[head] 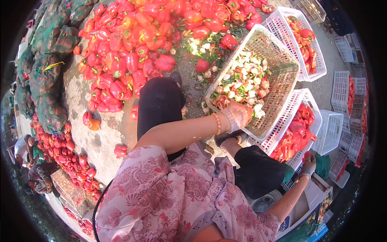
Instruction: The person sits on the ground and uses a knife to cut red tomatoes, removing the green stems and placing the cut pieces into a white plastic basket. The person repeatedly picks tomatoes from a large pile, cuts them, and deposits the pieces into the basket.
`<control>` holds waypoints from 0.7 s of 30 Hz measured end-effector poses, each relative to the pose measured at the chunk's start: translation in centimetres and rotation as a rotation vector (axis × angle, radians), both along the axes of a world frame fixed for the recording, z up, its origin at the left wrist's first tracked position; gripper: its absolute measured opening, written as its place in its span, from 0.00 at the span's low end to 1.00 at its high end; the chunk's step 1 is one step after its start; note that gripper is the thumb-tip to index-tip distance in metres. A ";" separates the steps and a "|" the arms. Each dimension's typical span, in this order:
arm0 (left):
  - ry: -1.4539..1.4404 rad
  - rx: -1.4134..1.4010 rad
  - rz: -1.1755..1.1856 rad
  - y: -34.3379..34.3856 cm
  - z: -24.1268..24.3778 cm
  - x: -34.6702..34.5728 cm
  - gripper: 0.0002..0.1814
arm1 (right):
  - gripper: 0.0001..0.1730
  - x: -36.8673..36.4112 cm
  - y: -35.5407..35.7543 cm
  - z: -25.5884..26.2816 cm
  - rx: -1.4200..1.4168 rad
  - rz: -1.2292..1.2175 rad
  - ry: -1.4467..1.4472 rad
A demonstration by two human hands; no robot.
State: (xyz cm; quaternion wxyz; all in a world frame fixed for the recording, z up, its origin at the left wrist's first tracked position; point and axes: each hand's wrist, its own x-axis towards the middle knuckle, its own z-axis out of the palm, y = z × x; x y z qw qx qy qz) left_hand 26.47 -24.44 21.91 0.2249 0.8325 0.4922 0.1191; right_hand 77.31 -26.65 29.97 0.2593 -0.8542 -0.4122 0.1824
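My left hand point(240, 116), in a pale glove with a bead bracelet at the wrist, is over the near end of a tilted, dirty plastic crate point(276, 54). Pepper cores and stems point(242, 80) lie in that crate beside the fingers. The fingers look curled, but whether they hold anything is hidden. Out to the right is my right hand point(307, 169), also gloved, with a red pepper piece point(307, 156) at its fingers. It is just beyond a white crate point(310, 96) holding cut red peppers point(294, 137).
A large heap of red peppers point(121, 60) covers the ground ahead. Green mesh sacks point(45, 72) line the left side. Another white crate point(322, 68) of pepper pieces stands at upper right, an unfilled one point(331, 133) at right. People point(22, 151) are at far left.
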 end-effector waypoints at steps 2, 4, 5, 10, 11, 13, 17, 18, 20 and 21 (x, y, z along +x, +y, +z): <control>0.231 0.255 0.158 -0.4 -1.9 0.0 0.30 | 0.19 3.6 1.1 -0.3 -0.240 0.043 -0.238; 0.321 0.279 0.117 -0.3 2.4 -2.7 0.24 | 0.21 3.0 1.9 -1.0 -0.223 -0.019 -0.208; 0.154 -0.007 0.021 0.0 9.5 -5.9 0.19 | 0.24 1.8 0.9 -0.5 -0.216 -0.095 -0.059; -0.308 0.582 0.550 -1.5 13.9 -21.3 0.09 | 0.25 -6.5 4.9 -1.6 -0.073 0.219 -0.027; -0.296 0.477 0.719 -2.2 11.8 -25.1 0.09 | 0.24 -14.5 6.4 0.4 -0.199 0.237 0.031; -0.208 0.252 1.058 -3.8 4.1 -32.7 0.13 | 0.19 -15.6 7.1 -1.0 -0.128 0.400 -0.085; -0.239 -0.529 1.428 -15.2 -17.5 -43.3 0.26 | 0.19 -28.9 8.0 -0.1 -0.276 0.472 0.121; -0.280 -0.579 1.470 -18.4 -23.1 -43.9 0.29 | 0.19 -30.8 7.9 -0.3 -0.313 0.488 0.099; -0.325 -0.571 1.529 -20.1 -26.9 -43.0 0.33 | 0.19 -34.3 7.6 -1.0 -0.379 0.509 0.071; -0.334 -0.523 1.546 -19.5 -26.7 -41.6 0.34 | 0.19 -35.2 7.5 -1.6 -0.392 0.533 0.073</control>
